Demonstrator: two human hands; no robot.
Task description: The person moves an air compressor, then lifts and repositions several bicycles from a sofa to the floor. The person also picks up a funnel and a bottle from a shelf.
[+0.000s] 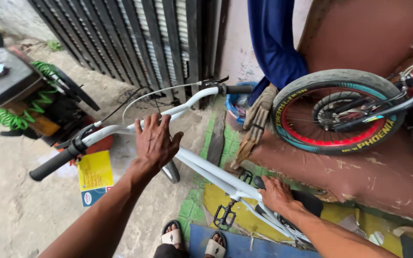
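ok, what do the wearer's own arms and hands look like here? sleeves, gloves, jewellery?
Both are bare. The left hand and its forearm show no sleeve, glove, watch or ring in view. The right hand is likewise ungloved, forearm uncovered to the frame edge, no band or markings visible. The tan work glove near the wheel belongs to another person in a blue garment.

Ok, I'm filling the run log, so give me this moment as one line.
left hand: on white handlebar | right hand: on white bicycle frame by saddle | behind: second bike wheel, work gloves
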